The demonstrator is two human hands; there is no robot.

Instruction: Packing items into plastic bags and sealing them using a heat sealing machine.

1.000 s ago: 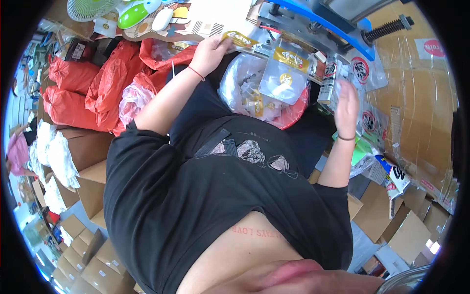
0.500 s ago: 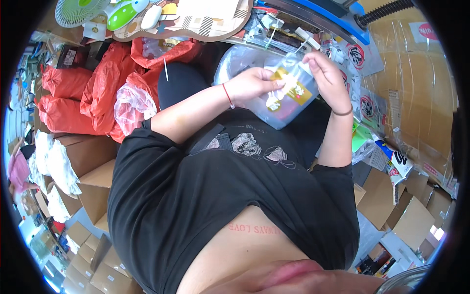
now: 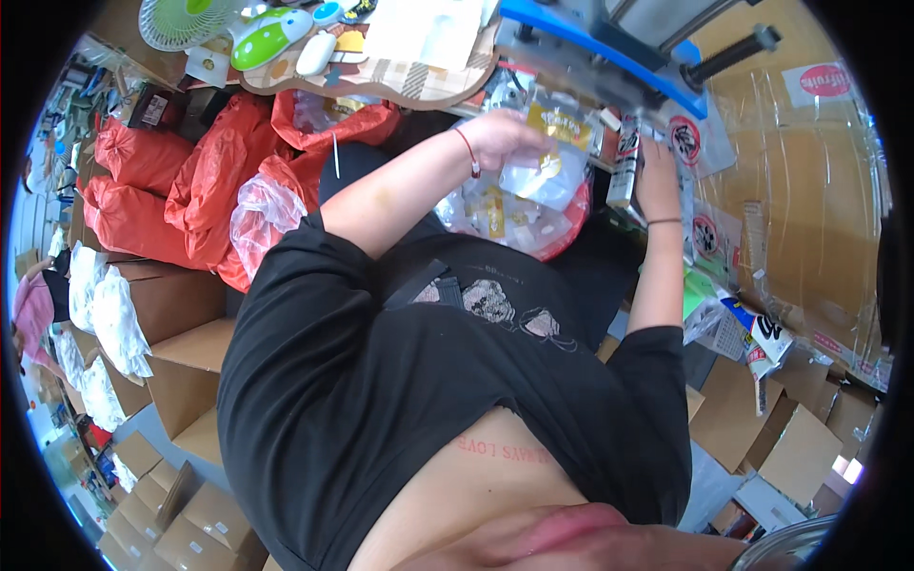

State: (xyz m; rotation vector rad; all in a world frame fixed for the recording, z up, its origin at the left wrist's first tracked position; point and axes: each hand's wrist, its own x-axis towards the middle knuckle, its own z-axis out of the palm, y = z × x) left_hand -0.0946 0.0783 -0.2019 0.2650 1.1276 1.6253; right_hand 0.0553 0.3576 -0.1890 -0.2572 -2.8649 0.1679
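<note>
One clear packet (image 3: 545, 167), two hands gripping, left hand (image 3: 505, 138), right hand (image 3: 657, 176)

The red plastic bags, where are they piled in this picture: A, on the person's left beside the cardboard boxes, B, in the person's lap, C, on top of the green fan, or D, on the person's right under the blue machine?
A: the red plastic bags lie heaped on the person's left, just above the open cardboard boxes, away from the blue machine on the other side.
</note>
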